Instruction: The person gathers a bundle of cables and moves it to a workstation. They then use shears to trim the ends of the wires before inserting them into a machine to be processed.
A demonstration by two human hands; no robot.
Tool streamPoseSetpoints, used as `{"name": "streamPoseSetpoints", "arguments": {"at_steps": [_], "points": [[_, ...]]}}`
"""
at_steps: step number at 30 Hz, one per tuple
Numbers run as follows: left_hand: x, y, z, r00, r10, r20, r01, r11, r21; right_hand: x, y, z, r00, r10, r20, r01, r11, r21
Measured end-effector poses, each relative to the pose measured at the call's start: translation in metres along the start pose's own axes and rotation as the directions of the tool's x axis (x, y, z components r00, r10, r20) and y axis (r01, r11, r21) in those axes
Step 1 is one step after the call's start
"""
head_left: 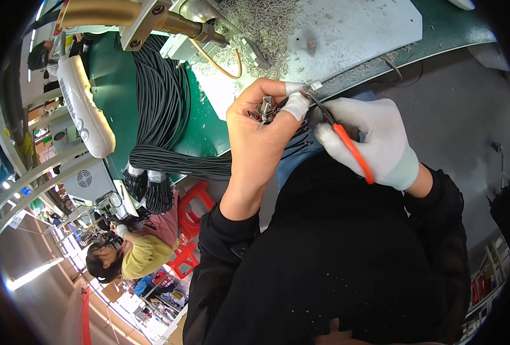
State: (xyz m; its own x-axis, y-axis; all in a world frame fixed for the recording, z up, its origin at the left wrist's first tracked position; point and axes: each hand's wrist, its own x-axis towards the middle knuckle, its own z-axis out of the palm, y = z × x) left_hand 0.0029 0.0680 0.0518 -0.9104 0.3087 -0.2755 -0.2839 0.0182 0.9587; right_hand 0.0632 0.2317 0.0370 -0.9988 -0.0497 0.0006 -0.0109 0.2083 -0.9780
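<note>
My left hand [249, 141], bare with white wraps on its thumb and a fingertip, is closed around the ends of several black cables. Small metal connectors [265, 109] show in its palm. Thumb and finger pinch one small silver connector [314, 87] with a bit of red beside it. My right hand [384, 129], in a white glove, grips orange-handled pliers [353, 150]. Their dark jaws reach up to the pinched connector; whether they bite on it is too small to tell. From my left hand the black cable bundle [180, 161] runs left over the table edge.
A press-like machine [180, 26] stands at the top, beside a heap of small metal pieces [261, 29] on a white board [358, 29]. Coiled black cables [157, 92] lie on the green table [108, 75]. At lower left, another person [140, 253] sits near red stools [194, 207].
</note>
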Motion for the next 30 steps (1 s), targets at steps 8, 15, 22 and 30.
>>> {"name": "streamPoseSetpoints", "arguments": {"at_steps": [8, 15, 22, 30], "points": [[0.000, -0.011, 0.006, 0.914, 0.395, -0.090, -0.312, 0.828, 0.467, 0.009, 0.012, 0.006, 0.966, -0.250, -0.067, 0.192, 0.865, -0.463], [0.004, -0.014, -0.018, 0.987, -0.137, 0.089, 0.148, 0.979, -0.137, 0.012, 0.016, 0.005, 0.976, 0.099, 0.194, -0.118, 0.989, 0.088], [0.025, -0.028, -0.076, 0.998, -0.064, -0.029, 0.058, 0.982, -0.180, 0.037, 0.022, -0.009, 0.999, -0.045, 0.008, 0.046, 0.991, -0.122], [0.076, -0.013, -0.081, 0.998, -0.058, 0.009, 0.058, 0.991, -0.119, 0.124, 0.031, -0.001, 0.968, -0.221, 0.119, 0.228, 0.972, -0.053]]}}
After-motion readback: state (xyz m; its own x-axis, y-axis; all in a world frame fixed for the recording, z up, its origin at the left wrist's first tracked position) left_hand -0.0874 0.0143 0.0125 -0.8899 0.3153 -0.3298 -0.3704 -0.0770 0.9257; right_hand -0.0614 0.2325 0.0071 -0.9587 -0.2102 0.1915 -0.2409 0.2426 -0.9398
